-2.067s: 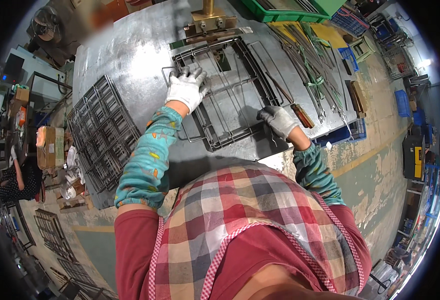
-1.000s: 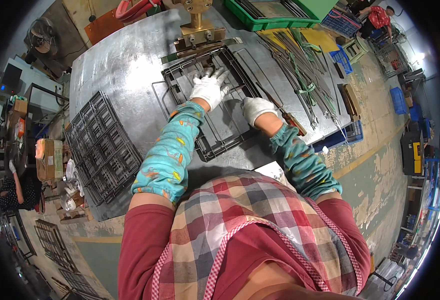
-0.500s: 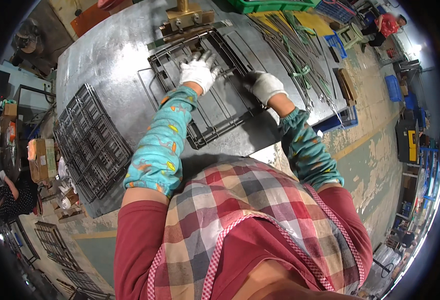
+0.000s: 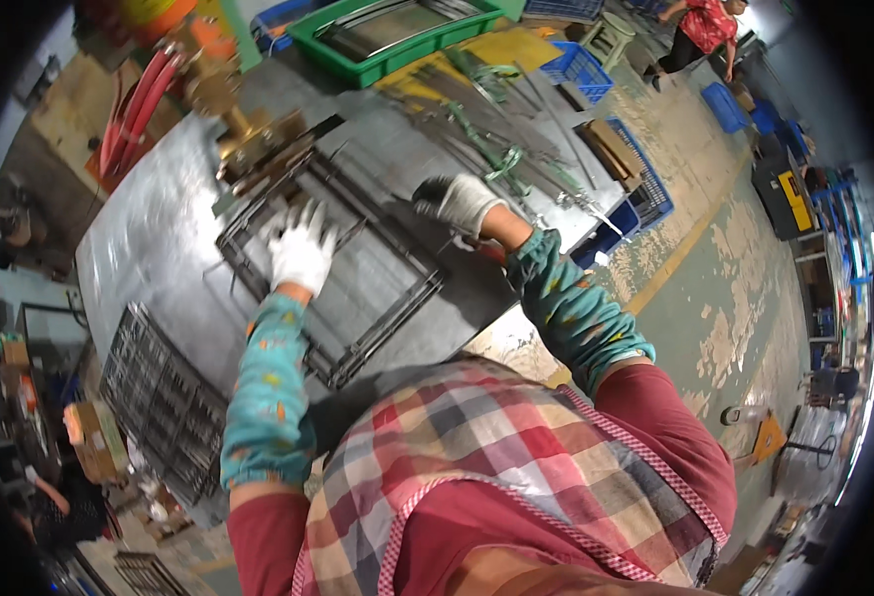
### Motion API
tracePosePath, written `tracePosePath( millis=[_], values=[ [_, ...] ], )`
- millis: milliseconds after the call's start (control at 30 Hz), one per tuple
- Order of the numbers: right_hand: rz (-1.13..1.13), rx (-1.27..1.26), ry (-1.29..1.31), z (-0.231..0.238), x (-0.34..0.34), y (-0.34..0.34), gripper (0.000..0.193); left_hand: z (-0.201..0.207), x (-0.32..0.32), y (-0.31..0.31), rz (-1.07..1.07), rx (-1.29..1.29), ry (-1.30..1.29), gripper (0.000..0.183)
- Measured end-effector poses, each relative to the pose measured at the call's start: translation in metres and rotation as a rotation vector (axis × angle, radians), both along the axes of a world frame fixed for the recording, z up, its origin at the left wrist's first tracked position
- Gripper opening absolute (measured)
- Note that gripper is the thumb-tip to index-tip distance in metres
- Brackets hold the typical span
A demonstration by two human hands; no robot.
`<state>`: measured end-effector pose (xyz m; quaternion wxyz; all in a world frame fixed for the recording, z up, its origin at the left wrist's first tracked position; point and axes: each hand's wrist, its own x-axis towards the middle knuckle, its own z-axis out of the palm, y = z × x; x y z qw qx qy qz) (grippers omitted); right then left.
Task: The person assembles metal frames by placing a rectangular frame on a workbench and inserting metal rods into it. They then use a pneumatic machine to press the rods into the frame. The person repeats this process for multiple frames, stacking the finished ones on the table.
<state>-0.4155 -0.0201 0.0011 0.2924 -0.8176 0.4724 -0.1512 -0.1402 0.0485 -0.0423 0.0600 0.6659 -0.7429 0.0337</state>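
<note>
A black rectangular wire frame (image 4: pixel 382 333) lies on the metal worktable in front of me, its far end by a brass-coloured fixture (image 4: pixel 248 139). My left hand (image 4: pixel 301 248), in a white glove, rests over the frame's left part with fingers spread. To the right of the frame is my right hand (image 4: pixel 465 206), gloved white with dark finger ends. Its fingers are curled together and a little blurred; whatever they may hold is hidden. Thin metal rods (image 4: pixel 526 134), some bundled with green ties, lie beyond that hand.
Stacked wire grids (image 4: pixel 163 397) sit at the table's left edge. At the far side are a green tray (image 4: pixel 357 70) with metal pieces, and red hoses (image 4: pixel 144 109). Blue crates (image 4: pixel 645 169) stand off the right edge. A person in red (image 4: pixel 705 35) is at the far right.
My view has swung to the right. My right hand has come away from the frame's right side toward the rods. The left hand stays over the frame.
</note>
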Motion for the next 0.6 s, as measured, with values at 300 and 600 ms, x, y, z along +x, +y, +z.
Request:
tracePosePath(
  millis=[300, 600],
  values=[
    [-0.662, -0.188, 0.202, -0.013, -0.178, -0.205, 0.049, 0.004, -0.003, 0.004, -0.047, -0.069, -0.008, 0.050],
    [-0.486, 0.060, 0.412, -0.040, -0.153, -0.278, 0.037, 0.011, -0.009, 0.002, -0.013, 0.003, 0.008, 0.052]
  ],
)
